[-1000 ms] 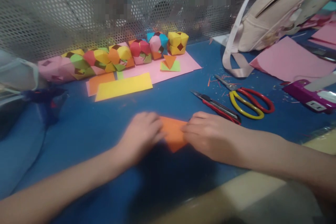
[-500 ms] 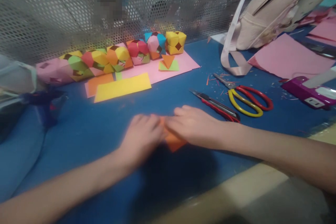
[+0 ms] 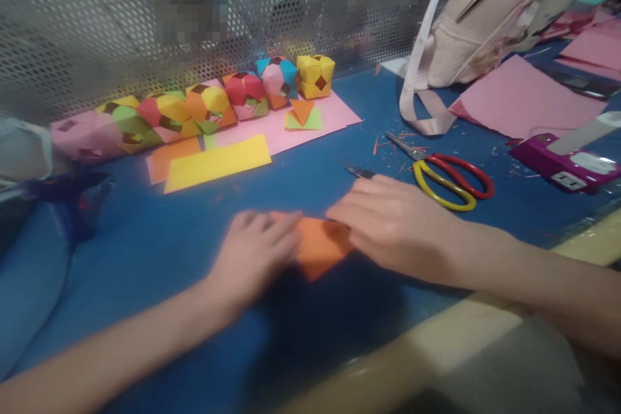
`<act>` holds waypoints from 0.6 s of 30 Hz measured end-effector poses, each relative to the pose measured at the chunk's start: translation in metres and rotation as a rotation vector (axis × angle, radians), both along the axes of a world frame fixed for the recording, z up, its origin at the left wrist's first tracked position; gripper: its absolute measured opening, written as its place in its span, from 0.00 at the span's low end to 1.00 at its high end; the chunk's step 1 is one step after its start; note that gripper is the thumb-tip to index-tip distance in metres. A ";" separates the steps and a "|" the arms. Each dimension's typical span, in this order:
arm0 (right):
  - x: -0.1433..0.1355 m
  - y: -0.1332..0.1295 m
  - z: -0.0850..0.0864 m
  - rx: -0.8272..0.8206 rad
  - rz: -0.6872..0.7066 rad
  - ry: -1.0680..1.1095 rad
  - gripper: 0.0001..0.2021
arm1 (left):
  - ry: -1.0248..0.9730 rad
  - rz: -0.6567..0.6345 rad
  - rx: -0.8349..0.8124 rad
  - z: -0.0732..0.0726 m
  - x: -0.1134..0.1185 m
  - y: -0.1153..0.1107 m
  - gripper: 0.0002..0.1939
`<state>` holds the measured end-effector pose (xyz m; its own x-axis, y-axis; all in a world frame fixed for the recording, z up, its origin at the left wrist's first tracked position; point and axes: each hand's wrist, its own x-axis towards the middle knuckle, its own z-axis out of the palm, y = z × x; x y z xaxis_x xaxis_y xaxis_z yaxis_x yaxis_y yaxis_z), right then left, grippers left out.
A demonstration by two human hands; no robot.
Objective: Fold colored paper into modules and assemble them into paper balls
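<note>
A folded piece of orange paper (image 3: 321,247) lies on the blue tabletop, between my two hands. My left hand (image 3: 255,242) rests over its left side with bent, slightly blurred fingers holding it down. At the right corner, the stretched fingers of my right hand (image 3: 388,220) lie flat along the paper; its thumb is hidden. Behind the right hand, a utility knife (image 3: 358,171) shows only its blade end. Scissors (image 3: 449,181) with one red and one yellow handle lie just beyond.
Several folded paper balls (image 3: 208,103) line the perforated metal panel (image 3: 291,13). Before them lie a yellow paper strip (image 3: 218,163) and pink sheets (image 3: 339,110). A glue gun (image 3: 72,200) stands left. On the right are a pale bag (image 3: 466,39) and a purple power strip (image 3: 557,162).
My right hand has slid right along the orange paper, uncovering its middle and covering most of the utility knife. My left hand stays on the paper's left side. The view has shifted slightly.
</note>
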<state>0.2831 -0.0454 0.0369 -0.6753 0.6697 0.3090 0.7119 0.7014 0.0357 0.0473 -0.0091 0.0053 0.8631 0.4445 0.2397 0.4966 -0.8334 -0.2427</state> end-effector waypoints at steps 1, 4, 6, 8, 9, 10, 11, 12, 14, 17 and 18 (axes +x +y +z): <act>-0.005 0.001 -0.004 -0.009 0.015 0.021 0.12 | 0.014 -0.009 0.002 0.000 0.000 0.000 0.06; -0.018 0.000 -0.017 -0.098 0.069 -0.008 0.14 | 0.055 -0.031 0.014 0.001 0.000 0.001 0.12; -0.021 -0.001 -0.023 -0.126 0.080 -0.052 0.13 | 0.076 -0.026 0.025 0.001 0.002 0.000 0.12; -0.022 -0.002 -0.025 -0.124 0.080 -0.088 0.12 | 0.084 0.003 0.045 0.001 0.003 -0.001 0.09; -0.021 -0.002 -0.024 -0.119 0.082 -0.101 0.11 | 0.083 0.019 0.059 0.001 0.004 -0.002 0.08; -0.021 -0.002 -0.024 -0.113 0.081 -0.111 0.10 | 0.079 0.033 0.075 0.001 0.004 -0.003 0.08; -0.020 -0.002 -0.023 -0.107 0.078 -0.121 0.10 | 0.073 0.041 0.092 0.001 0.004 -0.004 0.09; -0.019 -0.003 -0.022 -0.100 0.072 -0.131 0.09 | 0.068 0.046 0.109 0.001 0.005 -0.005 0.09; -0.017 -0.003 -0.019 -0.089 0.055 -0.154 0.09 | 0.065 0.050 0.141 0.001 0.004 -0.005 0.10; -0.014 -0.005 -0.014 -0.102 0.021 -0.207 0.09 | 0.074 0.054 0.180 -0.001 0.002 -0.005 0.14; -0.012 -0.005 -0.012 -0.113 0.012 -0.225 0.09 | 0.079 0.059 0.191 -0.001 0.002 -0.004 0.15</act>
